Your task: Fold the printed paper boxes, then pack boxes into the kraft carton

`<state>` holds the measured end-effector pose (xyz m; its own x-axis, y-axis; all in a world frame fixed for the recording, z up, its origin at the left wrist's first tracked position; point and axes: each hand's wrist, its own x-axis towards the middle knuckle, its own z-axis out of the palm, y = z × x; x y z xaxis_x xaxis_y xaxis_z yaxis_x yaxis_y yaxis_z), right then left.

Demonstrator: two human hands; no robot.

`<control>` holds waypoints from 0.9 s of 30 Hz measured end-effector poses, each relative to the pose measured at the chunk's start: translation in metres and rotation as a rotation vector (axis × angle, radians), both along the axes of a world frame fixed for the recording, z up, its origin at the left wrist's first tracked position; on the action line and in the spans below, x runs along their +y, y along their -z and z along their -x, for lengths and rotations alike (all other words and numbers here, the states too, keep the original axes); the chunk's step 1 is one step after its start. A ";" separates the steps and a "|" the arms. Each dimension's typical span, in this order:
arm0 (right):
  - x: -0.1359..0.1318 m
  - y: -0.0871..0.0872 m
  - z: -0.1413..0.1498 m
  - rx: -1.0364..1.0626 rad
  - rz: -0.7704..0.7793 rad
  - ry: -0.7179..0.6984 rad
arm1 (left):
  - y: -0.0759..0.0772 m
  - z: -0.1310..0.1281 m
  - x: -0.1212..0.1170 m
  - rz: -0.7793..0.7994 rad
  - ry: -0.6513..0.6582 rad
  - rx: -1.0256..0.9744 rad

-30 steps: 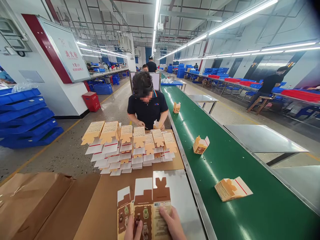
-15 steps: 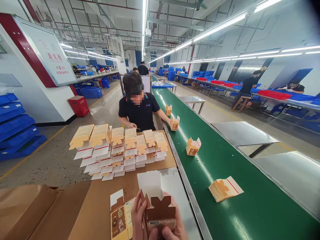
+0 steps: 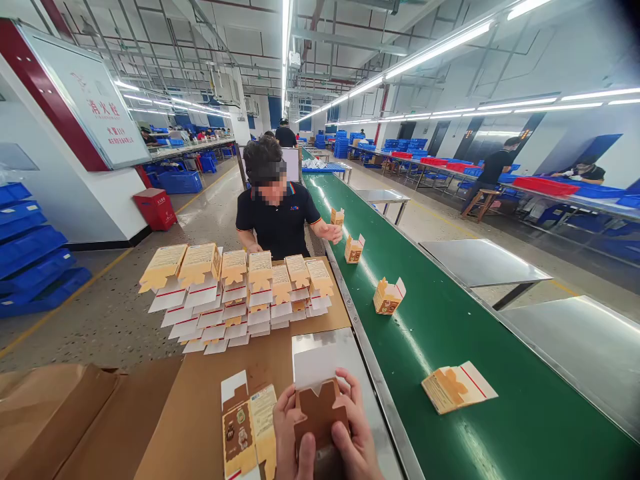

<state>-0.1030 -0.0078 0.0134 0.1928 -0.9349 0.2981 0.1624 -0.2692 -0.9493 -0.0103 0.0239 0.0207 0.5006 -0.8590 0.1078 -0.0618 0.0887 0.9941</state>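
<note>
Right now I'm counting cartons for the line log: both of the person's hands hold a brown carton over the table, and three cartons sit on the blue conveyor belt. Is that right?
Not quite: the conveyor belt is green, not blue, as the head view shows. The rest holds: the left hand and right hand hold the brown carton, and apart from a fourth by the co-worker's hand, three cartons lie there.

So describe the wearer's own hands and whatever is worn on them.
Both hands are bare: no gloves, rings or watch show on the left hand or the right hand. Short, unpainted nails. The frame's bottom edge cuts off the wrists, so no sleeves are visible.
</note>
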 end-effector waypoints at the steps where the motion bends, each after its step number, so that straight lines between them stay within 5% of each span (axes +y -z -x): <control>1: 0.002 -0.002 -0.001 -0.042 -0.071 0.012 | -0.003 0.002 0.000 0.030 -0.035 0.028; 5: 0.004 -0.005 -0.001 -0.029 -0.077 -0.014 | -0.002 0.000 -0.001 0.125 -0.137 -0.021; 11: -0.001 0.007 0.003 0.245 -0.070 -0.014 | 0.026 -0.019 -0.001 -0.004 0.036 -0.283; 18: 0.007 0.029 0.007 0.065 -0.371 -0.365 | 0.032 -0.042 -0.013 -0.162 -0.146 -0.004; 20: 0.004 0.039 0.007 -0.035 -0.501 -0.360 | 0.038 -0.057 -0.019 -0.279 -0.106 0.096; 23: -0.027 0.043 0.004 -0.134 -0.600 -0.122 | 0.065 -0.088 -0.021 -0.539 -0.047 -0.036; 27: -0.119 0.017 -0.010 -0.080 -0.517 -0.009 | 0.119 -0.125 -0.005 -0.884 -0.224 -0.223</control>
<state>-0.0926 -0.1270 -0.0039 0.1975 -0.9621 -0.1879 0.2397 0.2333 -0.9424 0.1146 0.0192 -0.0981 0.7107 -0.5609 -0.4245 -0.1834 -0.7303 0.6580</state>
